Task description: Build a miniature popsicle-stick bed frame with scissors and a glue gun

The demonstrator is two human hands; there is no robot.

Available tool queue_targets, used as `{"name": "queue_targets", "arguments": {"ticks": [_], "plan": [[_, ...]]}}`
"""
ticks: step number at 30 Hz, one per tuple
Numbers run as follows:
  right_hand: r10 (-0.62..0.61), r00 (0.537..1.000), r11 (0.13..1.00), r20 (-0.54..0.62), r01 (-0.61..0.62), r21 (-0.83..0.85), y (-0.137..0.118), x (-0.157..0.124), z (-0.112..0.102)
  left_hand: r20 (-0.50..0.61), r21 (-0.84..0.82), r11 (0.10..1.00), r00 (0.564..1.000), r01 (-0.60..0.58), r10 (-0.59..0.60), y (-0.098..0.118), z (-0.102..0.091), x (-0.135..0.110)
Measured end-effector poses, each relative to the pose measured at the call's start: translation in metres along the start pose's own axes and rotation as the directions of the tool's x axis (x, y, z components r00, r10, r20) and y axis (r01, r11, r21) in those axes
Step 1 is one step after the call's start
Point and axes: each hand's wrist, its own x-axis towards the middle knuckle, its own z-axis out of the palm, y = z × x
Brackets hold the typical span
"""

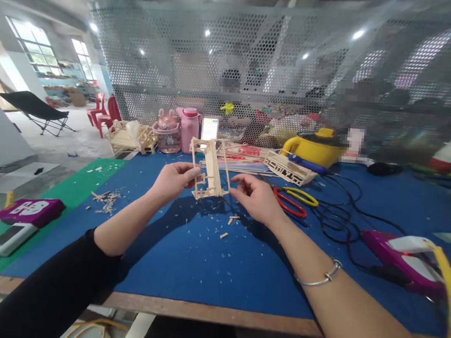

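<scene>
left hand [175,181] pinches the stick frame [211,168] at left, long axis upright; right hand [257,198] meets its lower right corner, grip unclear from here.

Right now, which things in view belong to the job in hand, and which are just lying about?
In the job:
- wooden frame, held by the left hand, right hand at its lower corner
- probably the loose sticks behind it

Lying about, apparently:
- pink bottle
- yellow pot
- wood scraps
- black folding chair
</scene>
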Motion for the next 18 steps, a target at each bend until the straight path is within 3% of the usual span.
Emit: {"name": "queue_targets", "arguments": {"ticks": [3,7,11,18], "plan": [[-0.164,0.984,0.985,-0.073,0.159,-0.064,-0.019,-0.009,0.005,0.004,-0.033,0.999,1.000,0.003,-0.002,-0.002,-0.002,0.002],[-0.330,0.942,0.937,0.063,0.335,-0.102,-0.038,-0.015,0.018,0.001,-0.058,0.998,1.000,-0.005,0.005,-0.002,-0.002,0.002],[-0.330,0.932,0.923,0.153,0.352,-0.158,-0.039,-0.012,0.029,-0.015,-0.058,0.998,1.000,-0.008,0.007,0.000,-0.001,-0.001],[-0.299,0.938,0.906,0.175,0.337,-0.257,-0.040,-0.009,0.033,-0.008,-0.056,0.998,1.000,-0.029,0.029,0.000,-0.001,-0.003]]}}
